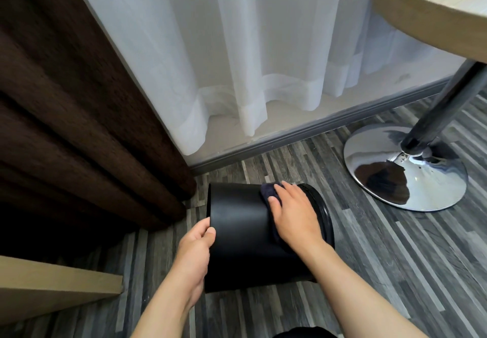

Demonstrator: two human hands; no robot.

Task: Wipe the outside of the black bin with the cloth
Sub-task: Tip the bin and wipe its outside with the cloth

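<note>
The black bin (239, 235) lies on its side on the grey striped floor, its base end to the left and its rimmed end to the right. My left hand (195, 253) grips the left edge of the bin, thumb over the rim. My right hand (292, 214) lies flat on top of the bin near its right end, pressing a dark cloth (268, 191) against the outer wall. Most of the cloth is hidden under my palm; a fold shows past my fingertips and a strip below my wrist.
A chrome table base (405, 169) and pole stand to the right, under a round wooden tabletop (432, 3). Brown curtain (79, 127) hangs at the left, white sheer curtain (250, 61) behind the bin. A beige board (52, 285) sits at the lower left.
</note>
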